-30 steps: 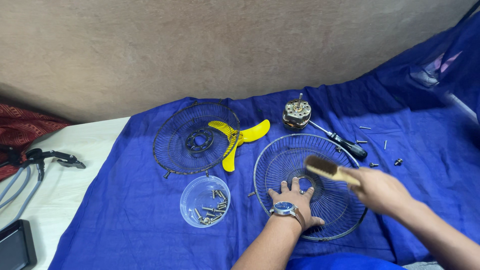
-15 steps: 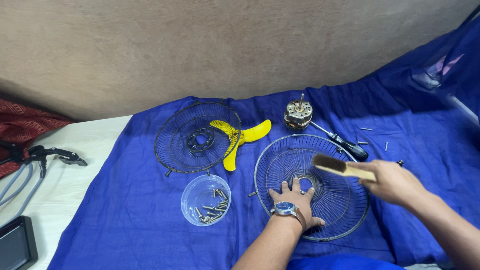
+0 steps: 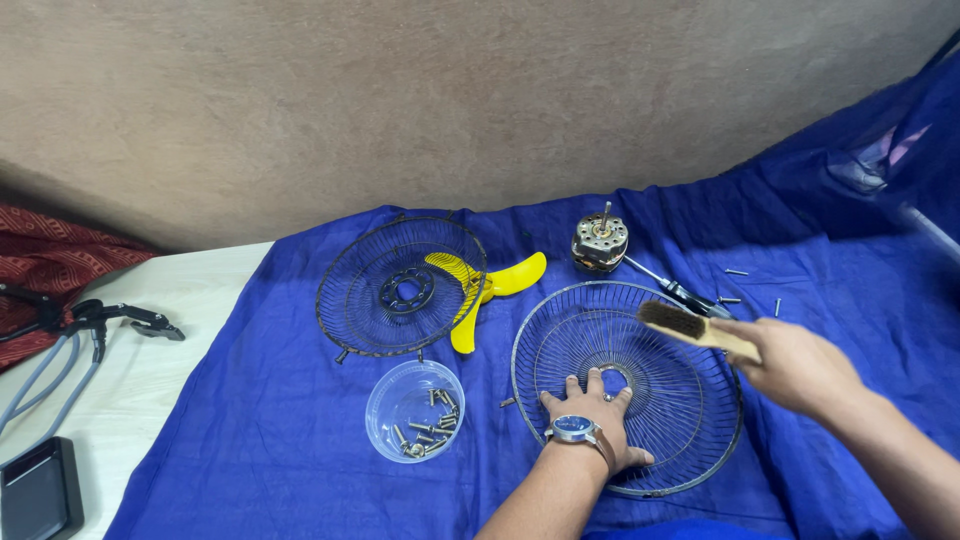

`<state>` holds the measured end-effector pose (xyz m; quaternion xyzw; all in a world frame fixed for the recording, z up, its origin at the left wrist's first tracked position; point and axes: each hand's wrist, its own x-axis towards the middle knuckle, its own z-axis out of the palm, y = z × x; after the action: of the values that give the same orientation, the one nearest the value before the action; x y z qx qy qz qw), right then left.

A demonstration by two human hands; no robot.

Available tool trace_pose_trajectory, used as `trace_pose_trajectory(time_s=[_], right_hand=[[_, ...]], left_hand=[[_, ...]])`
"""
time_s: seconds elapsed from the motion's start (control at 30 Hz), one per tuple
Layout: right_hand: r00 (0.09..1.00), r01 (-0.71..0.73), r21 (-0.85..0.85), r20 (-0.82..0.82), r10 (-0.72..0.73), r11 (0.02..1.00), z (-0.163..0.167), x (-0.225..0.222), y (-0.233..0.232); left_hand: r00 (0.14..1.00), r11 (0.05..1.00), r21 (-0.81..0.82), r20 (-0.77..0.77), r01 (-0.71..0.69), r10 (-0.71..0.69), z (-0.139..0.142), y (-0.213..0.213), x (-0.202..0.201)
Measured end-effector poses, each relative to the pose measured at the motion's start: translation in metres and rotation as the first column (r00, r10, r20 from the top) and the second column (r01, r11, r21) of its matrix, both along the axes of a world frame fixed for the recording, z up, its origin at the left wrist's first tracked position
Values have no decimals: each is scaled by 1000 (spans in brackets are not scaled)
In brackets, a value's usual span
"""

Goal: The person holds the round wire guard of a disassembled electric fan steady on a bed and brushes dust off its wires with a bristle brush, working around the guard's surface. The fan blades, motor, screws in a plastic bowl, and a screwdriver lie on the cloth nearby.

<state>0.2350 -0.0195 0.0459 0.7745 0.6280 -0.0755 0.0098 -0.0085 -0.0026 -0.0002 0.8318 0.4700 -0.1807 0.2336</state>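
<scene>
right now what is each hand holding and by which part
Right hand grips a wooden-handled bristle brush by its handle end. Left hand holds nothing, pressing flat on the round wire fan guard.

This looks like a small home fix-it spot. A blue cloth (image 3: 250,420) covers the bench by a plain brown wall (image 3: 400,100), with fan parts, a motor (image 3: 598,243) and a tub of screws (image 3: 414,410) spread out.

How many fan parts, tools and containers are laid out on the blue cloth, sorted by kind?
Round wire fan guards: 2, one under the left hand at, one dark at
Yellow plastic fan blade: 1
Metal fan motor: 1
Wooden-handled brush in the right hand: 1
Dark-handled screwdriver: 1
Clear plastic cup of screws: 1
Total: 7
</scene>
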Motion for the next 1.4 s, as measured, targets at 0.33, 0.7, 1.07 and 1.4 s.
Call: trace_pose_trajectory(time_s=[0.33,0.7,1.07,1.4], right_hand=[[968,-121,-18,-222,114,992,-35,-36,-34],[938,-88,110,-324,120,990,-54,-51,-57],[912,-70,224,-381,154,972,-86,-37,-64],[988,-132,135,-55,141,982,-51,-24,-38]], left_hand=[[1000,999,39,-2,9,-9,3,-3,-3],[962,889,417,263,-188,80,22,43,-35],[653,829,-178,537,-530,534,-40,104,-84],[-95,360,-862,416,-356,904,-88,59,-60]])
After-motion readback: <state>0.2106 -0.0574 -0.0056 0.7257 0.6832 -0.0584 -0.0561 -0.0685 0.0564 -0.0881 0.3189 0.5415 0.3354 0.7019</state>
